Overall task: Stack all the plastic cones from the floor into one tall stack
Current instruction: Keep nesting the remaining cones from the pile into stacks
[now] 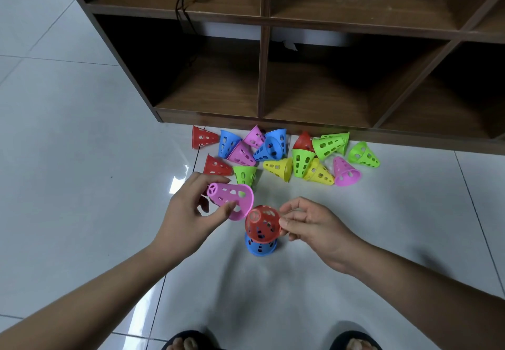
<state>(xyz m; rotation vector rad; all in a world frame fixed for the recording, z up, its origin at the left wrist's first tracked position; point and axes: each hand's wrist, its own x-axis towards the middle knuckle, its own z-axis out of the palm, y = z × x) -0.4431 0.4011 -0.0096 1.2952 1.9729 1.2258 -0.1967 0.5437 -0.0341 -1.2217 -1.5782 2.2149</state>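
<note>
A short stack stands on the floor in front of me: a red cone [263, 226] sits over a blue cone [261, 247]. My right hand [311, 225] pinches the red cone's right side. My left hand [188, 213] holds a pink cone [231, 199] on its side, just left of and above the stack, narrow end pointing left. Several loose cones in red, blue, pink, green and yellow lie scattered on the floor [273, 155] beyond the stack, along the shelf's base.
A dark wooden shelf unit [262, 76] with open compartments stands right behind the cones; a black cable [183, 8] hangs in its left part. Pale floor tiles [68, 131] spread left and right. My two feet [273, 343] in sandals show at the bottom edge.
</note>
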